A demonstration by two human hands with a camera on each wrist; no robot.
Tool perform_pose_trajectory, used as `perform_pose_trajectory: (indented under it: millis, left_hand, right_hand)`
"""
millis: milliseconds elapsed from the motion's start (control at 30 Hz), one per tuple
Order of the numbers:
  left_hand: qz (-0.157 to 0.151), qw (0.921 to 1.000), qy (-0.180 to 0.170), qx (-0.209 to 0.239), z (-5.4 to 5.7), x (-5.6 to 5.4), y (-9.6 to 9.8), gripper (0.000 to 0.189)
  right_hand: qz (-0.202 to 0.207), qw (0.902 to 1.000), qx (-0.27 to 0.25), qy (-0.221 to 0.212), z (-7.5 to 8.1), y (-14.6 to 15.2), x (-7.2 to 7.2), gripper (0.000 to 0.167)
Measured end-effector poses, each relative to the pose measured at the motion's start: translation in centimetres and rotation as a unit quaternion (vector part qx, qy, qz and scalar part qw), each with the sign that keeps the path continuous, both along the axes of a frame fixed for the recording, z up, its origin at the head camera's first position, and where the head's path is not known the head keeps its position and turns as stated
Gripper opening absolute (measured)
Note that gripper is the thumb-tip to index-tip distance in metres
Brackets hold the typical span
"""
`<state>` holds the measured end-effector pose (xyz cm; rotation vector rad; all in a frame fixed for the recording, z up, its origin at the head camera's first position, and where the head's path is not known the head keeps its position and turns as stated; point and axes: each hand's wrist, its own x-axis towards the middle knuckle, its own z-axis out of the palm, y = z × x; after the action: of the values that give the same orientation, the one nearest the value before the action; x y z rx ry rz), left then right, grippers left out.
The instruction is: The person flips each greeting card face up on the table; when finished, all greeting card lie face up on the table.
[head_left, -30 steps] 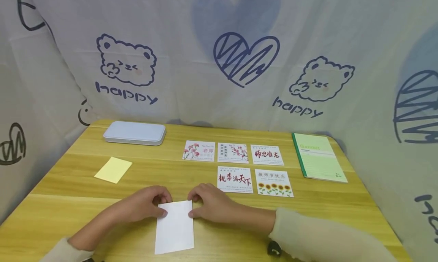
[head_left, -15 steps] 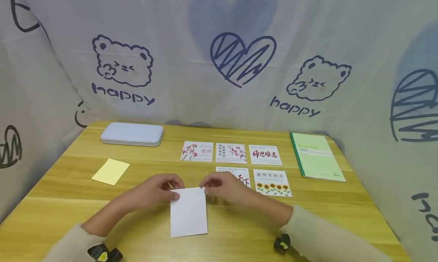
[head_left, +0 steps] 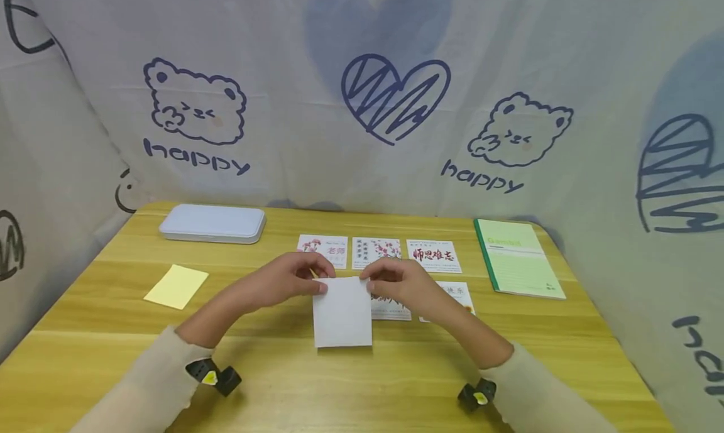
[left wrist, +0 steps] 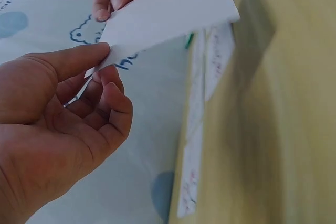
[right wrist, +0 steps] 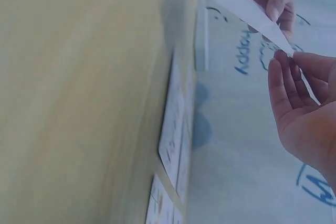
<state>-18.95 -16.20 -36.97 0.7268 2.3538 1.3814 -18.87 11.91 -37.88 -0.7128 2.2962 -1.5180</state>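
Note:
A blank white card [head_left: 342, 313] is held up off the wooden table by its two far corners. My left hand [head_left: 291, 281] pinches its far left corner between thumb and fingers, and my right hand [head_left: 403, 286] pinches the far right one. In the left wrist view the card [left wrist: 170, 17] tilts above the tabletop, its shadow falling below. The right wrist view shows the card [right wrist: 247, 9] nearly edge-on between both hands. Just beyond lies a printed card with red characters [head_left: 391, 308], partly covered by the white card and my right hand.
Several printed cards stand in two rows, such as the one with red writing [head_left: 434, 256] and the sunflower card [head_left: 460, 298], partly hidden. A green notebook [head_left: 519, 257] lies right, a pale pencil case [head_left: 212, 223] back left, a yellow sticky note [head_left: 176, 286] left. Patterned cloth [head_left: 294, 156] hangs behind.
Both hands have moved forward and to the right, lifting the white card toward the printed cards. It now overlaps the lower row in the head view. Both corners stay pinched.

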Motion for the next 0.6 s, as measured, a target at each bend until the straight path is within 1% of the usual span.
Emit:
perform_pose_trajectory:
  millis: [133, 200, 333, 500, 600]
  left_hand:
    - [-0.005, 0.9999, -0.008, 0.009, 0.7, -0.7, 0.9, 0.017]
    - [-0.014, 0.9997, -0.010, 0.016, 1.0, -1.0, 1.4, 0.017]
    - [-0.028, 0.9990, -0.017, 0.032, 1.2, -1.6, 2.5, 0.017]
    - [-0.017, 0.9983, -0.030, 0.047, 0.8, -2.0, 3.4, 0.017]
    - [-0.011, 0.9974, -0.043, 0.056, 0.6, -1.9, 3.1, 0.018]
  right_hand:
    - [-0.019, 0.9997, -0.012, -0.003, 0.4, 1.0, -0.2, 0.018]
    - [-0.028, 0.9995, -0.015, -0.002, 0.4, 1.6, -0.2, 0.019]
    - [-0.034, 0.9993, -0.011, 0.013, 0.6, 3.1, -0.1, 0.020]
    - [-0.008, 0.9993, 0.000, 0.037, 0.8, 4.3, -0.1, 0.024]
    - [0.008, 0.9990, 0.002, 0.043, 0.8, 4.1, -0.2, 0.025]
